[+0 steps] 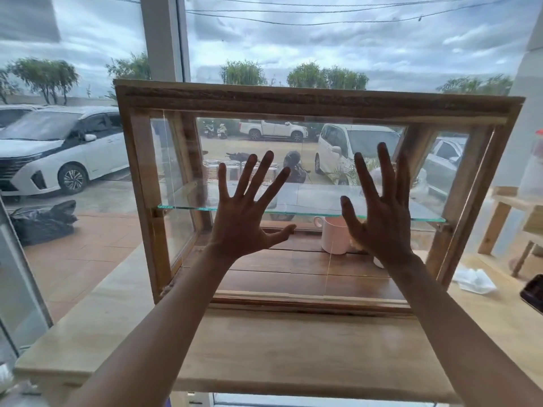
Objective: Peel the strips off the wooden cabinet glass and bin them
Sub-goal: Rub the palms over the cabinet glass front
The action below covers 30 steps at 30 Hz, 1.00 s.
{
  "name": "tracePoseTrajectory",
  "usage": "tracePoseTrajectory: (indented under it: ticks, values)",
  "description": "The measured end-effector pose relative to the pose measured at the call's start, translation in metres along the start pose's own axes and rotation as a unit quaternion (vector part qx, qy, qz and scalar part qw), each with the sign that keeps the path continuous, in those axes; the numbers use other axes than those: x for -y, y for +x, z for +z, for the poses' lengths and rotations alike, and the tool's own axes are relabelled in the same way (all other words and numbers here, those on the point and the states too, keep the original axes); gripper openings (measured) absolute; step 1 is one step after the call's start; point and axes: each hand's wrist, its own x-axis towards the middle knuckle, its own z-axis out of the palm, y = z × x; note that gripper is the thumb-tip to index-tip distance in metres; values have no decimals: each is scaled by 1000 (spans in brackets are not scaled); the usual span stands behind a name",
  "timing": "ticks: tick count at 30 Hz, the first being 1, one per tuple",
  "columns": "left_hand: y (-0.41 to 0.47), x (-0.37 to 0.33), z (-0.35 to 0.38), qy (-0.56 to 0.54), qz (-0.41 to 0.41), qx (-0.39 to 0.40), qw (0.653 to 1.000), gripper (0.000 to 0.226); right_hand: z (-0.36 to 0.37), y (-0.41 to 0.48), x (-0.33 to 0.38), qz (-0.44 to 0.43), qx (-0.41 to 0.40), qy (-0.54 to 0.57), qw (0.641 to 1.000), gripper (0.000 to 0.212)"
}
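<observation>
Observed both forearms reaching forward over the light wooden table (264,348). Noted left hand (246,221) raised, back toward the camera, fingers (255,174) spread wide and holding nothing. Noted right hand (382,218) likewise raised, fingers (385,168) splayed wide, also empty. Could not tell whether either palm touched the glass or hovered just before it. Recorded the wooden cabinet (293,98) standing on the table directly behind the hands, front glass (317,171) clear, with thin vertical pane edges visible left of centre and near the middle. Could not make out any strips on the glass. Logged a greenish glass shelf (188,206) running across the cabinet at mid height. Logged a pink mug (333,235) on the cabinet's dark wooden floor, below the shelf, just left of the right hand. Logged several clear glass jars (213,168) on the shelf toward the back, partly hidden by the left hand. Noted crumpled white material (473,279) lying on the table to the right of the cabinet, and a dark phone-like object (533,292) at the right edge. Seen through the window beyond: a black bag (44,221) on paving at left, a white car (55,148), further parked vehicles, trees, and overcast sky.
</observation>
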Motion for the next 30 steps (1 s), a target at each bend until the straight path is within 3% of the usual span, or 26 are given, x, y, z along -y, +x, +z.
tracePoseTrajectory:
  ticks: [9,18,23,30]
  values:
    - [0,2,2,4,1,-1,1000,95,-5,-9,-53,-39,16,-87,995,63]
    - [21,-27,-12,-70,17,-32,997,87,-3,-11,-50,-28,10,-84,996,63]
    - [33,-31,-4,-36,16,-6,999,91,-3,-12,-48,-24,7,-91,996,63]
    - [33,-22,-1,-22,31,-27,999,89,-2,-11,-48,-21,-4,-85,996,62]
